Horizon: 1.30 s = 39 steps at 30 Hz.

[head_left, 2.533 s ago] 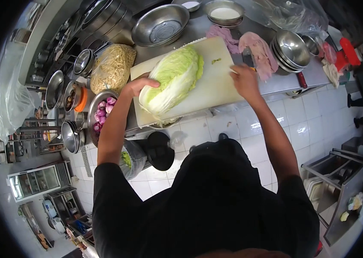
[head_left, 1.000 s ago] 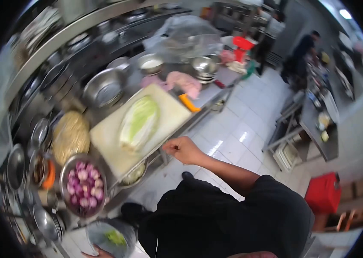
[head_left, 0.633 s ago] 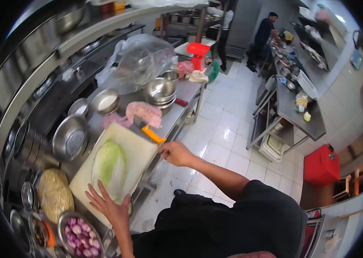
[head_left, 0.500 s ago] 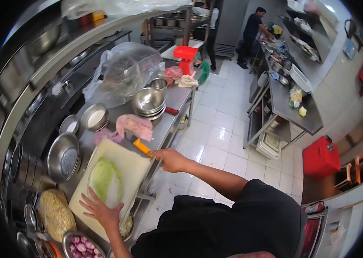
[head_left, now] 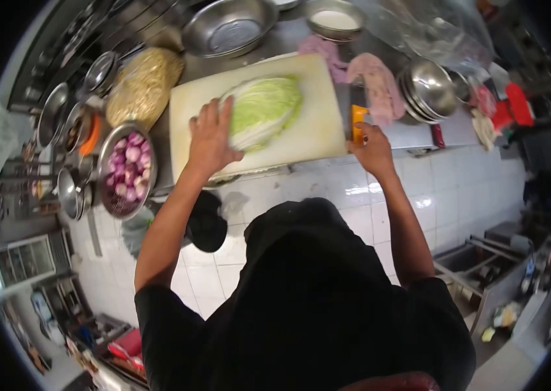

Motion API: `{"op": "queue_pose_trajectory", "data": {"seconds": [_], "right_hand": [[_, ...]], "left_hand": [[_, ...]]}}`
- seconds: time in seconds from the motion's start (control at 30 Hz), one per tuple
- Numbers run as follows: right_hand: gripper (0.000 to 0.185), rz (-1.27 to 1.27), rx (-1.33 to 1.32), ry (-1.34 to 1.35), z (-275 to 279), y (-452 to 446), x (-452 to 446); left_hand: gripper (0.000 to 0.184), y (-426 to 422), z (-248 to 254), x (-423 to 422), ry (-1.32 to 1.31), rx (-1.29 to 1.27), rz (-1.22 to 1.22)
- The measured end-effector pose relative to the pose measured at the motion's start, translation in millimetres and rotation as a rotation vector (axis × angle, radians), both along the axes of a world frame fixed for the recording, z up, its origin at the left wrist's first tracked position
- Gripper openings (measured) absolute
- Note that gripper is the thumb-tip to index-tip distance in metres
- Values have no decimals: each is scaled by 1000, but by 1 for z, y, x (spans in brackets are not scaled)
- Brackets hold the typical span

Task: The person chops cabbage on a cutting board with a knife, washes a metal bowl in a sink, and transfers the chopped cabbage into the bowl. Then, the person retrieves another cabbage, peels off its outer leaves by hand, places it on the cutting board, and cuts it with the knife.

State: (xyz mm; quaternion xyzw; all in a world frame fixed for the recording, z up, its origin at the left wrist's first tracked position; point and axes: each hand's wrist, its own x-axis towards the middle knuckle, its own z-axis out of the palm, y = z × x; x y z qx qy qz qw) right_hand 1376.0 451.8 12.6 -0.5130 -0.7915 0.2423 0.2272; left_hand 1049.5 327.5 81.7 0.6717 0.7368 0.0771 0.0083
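Observation:
A halved-looking green-and-white napa cabbage (head_left: 264,109) lies on a pale cutting board (head_left: 191,107). At its left, stem end rests my left hand (head_left: 210,137), fingers stretched and thumb apart, touching or just beside the cabbage. Right of the board, my right hand (head_left: 373,151) is closed around the orange handle of a knife (head_left: 358,118). The knife's grey blade points away from me, between a pink cloth (head_left: 374,85) and the board's right edge; part of it is hard to make out.
A colander of peeled shallots (head_left: 129,169) and a bag of yellowish food (head_left: 145,85) stand left of the board. Steel bowls (head_left: 429,88) are stacked at right near a red handle (head_left: 437,135). A large steel basin (head_left: 230,26) sits behind the board.
The view has turned and tilted down over the counter. My left hand now sits at the cabbage's stem end. The right hand still grips the orange-handled knife.

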Motion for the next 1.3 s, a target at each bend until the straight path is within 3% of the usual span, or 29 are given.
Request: {"op": "queue_pose_trajectory", "data": {"seconds": [0.4, 0.57, 0.63, 0.73, 0.83, 0.97, 1.1, 1.3], "right_hand": [[58, -143, -188, -41, -13, 26, -16], [64, -246, -211, 21, -21, 24, -16], [65, -291, -272, 31, 3, 10, -11], [60, -350, -318, 97, 18, -21, 8], [37, -351, -398, 208, 24, -61, 38], [24, -439, -610, 405, 105, -130, 26], [21, -389, -452, 595, 120, -170, 1], [27, -461, 44, 256, 92, -189, -34]], "left_hand": [[133, 31, 21, 37, 83, -108, -41], [121, 42, -6, 28, 176, -72, -88], [116, 42, -3, 26, 184, -73, -122], [115, 43, -7, 19, 218, -61, -172], [113, 46, -8, 13, 249, -43, -245], [112, 44, -9, 10, 241, -14, -283], [109, 48, -18, -1, 150, 98, -329], [84, 28, -10, -2, -145, 257, -408]]}}
